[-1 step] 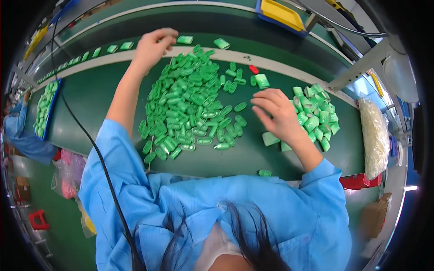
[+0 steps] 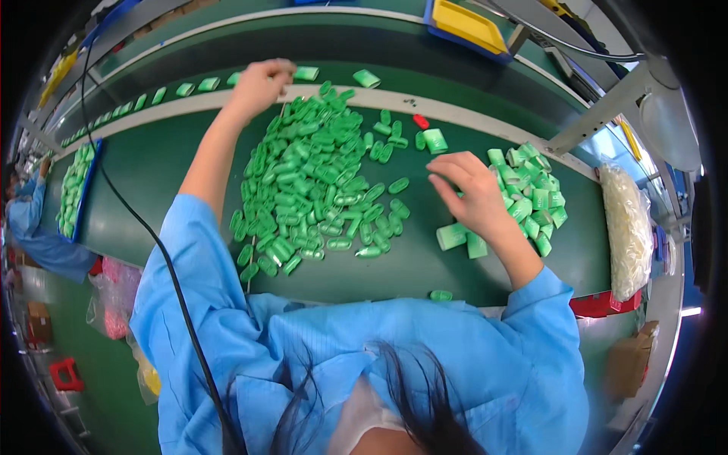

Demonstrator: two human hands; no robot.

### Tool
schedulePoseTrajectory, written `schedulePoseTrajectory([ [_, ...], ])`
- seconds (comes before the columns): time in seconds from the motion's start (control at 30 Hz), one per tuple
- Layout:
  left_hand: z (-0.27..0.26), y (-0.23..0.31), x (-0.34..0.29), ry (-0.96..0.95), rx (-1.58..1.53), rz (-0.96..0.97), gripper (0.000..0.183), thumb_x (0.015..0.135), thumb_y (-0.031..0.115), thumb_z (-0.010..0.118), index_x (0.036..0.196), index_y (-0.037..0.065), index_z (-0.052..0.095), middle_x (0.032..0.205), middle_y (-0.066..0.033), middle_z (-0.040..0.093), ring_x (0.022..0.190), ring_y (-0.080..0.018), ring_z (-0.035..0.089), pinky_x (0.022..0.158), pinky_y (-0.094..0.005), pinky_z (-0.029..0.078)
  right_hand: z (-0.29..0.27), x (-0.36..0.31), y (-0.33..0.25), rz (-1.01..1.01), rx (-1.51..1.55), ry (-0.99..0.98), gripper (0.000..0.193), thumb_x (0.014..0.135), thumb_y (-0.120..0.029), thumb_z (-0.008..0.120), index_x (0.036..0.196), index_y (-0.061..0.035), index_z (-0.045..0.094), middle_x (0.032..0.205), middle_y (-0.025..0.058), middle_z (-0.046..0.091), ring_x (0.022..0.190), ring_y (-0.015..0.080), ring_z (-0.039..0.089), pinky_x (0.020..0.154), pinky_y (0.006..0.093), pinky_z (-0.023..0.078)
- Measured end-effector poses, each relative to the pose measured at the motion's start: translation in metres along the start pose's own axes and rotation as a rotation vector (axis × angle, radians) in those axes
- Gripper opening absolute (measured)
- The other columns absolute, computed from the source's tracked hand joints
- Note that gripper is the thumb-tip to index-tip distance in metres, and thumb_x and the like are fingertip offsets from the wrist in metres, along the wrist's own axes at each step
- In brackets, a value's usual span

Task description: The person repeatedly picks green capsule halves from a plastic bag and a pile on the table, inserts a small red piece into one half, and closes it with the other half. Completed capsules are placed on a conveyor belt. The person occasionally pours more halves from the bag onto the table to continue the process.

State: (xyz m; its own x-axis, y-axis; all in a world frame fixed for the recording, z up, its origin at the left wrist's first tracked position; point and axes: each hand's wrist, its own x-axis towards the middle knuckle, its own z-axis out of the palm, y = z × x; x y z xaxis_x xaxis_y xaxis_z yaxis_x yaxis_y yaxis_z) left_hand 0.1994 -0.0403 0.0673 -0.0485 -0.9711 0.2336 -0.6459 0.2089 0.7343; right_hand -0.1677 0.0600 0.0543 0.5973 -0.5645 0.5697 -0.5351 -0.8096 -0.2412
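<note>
At the far side of the table, my left hand [image 2: 263,85] reaches over the pale rail with fingers loosely bent and nothing visible in them. Just beyond its fingertips lies a light-green flat piece [image 2: 306,73] on the dark strip. My right hand [image 2: 474,193] hovers over the table, fingers stretched and thumb apart, holding nothing. Two light-green printed pieces [image 2: 452,236] lie just below it. Between my arms spreads a large heap of glossy green oval plastic pieces [image 2: 311,174]. Right of my right hand is a pile of light-green sleeve-like pieces [image 2: 540,199].
A row of light-green pieces [image 2: 185,89] runs along the strip to the left. A small red piece [image 2: 421,121] lies near the rail. A bulging clear bag [image 2: 628,231] stands at the right. A blue-edged tray [image 2: 77,189] and a co-worker's blue sleeve [image 2: 45,231] are at left.
My left hand has shifted slightly to the right, and another light-green piece shows to its left. My right hand has moved slightly, uncovering more of the pieces below it.
</note>
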Motion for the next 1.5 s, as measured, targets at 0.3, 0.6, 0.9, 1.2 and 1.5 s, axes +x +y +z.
schedulePoseTrajectory([
  [0.3,0.092,-0.037,0.056,-0.038,0.228,0.175,0.027,0.087,0.021,0.057,0.110,0.009,0.063,0.101,-0.0116,0.060,0.089,-0.0262,0.061,0.080,-0.0335,0.048,-0.012,-0.011,0.029,0.131,0.067,-0.129,0.024,0.074,-0.008,0.068,0.097,-0.0038,0.060,0.100,0.0119,0.061,0.091,0.0304,0.058,0.076,0.0383,0.049],
  [0.6,0.110,0.008,0.042,-0.504,0.020,0.420,0.024,0.087,0.015,0.054,0.108,0.008,0.064,0.107,-0.0104,0.060,0.098,-0.0255,0.058,0.085,-0.0343,0.046,-0.001,-0.083,-0.029,-0.027,0.278,-0.292,0.029,0.073,-0.017,0.071,0.099,-0.0083,0.063,0.113,0.0065,0.057,0.101,0.0250,0.055,0.081,0.0366,0.047],
  [0.9,0.029,0.063,-0.037,-0.386,0.335,0.665,0.051,0.083,0.033,0.061,0.127,0.011,0.049,0.130,-0.0136,0.047,0.119,-0.0332,0.045,0.101,-0.0418,0.034,0.027,-0.068,-0.033,-0.166,0.197,-0.320,0.027,0.073,-0.018,0.069,0.097,-0.0079,0.062,0.113,0.0076,0.056,0.109,0.0268,0.050,0.082,0.0384,0.045],
  [1.2,-0.003,-0.003,-0.225,-0.325,0.457,0.519,0.093,0.061,0.066,0.068,0.135,0.016,0.040,0.145,-0.0197,0.025,0.133,-0.0456,0.021,0.103,-0.0641,0.012,-0.009,-0.106,-0.040,0.037,0.129,-0.205,0.035,0.068,-0.017,0.074,0.100,-0.0076,0.062,0.115,0.0079,0.056,0.106,0.0291,0.051,0.089,0.0399,0.044],
  [1.5,0.050,0.021,-0.187,-0.224,0.582,0.525,0.093,0.059,0.063,0.070,0.136,0.019,0.040,0.149,-0.0147,0.020,0.136,-0.0434,0.014,0.100,-0.0685,0.011,0.029,-0.078,-0.018,0.059,-0.209,-0.035,0.028,0.074,-0.019,0.070,0.099,-0.0085,0.061,0.119,0.0080,0.053,0.115,0.0303,0.046,0.092,0.0406,0.042],
])
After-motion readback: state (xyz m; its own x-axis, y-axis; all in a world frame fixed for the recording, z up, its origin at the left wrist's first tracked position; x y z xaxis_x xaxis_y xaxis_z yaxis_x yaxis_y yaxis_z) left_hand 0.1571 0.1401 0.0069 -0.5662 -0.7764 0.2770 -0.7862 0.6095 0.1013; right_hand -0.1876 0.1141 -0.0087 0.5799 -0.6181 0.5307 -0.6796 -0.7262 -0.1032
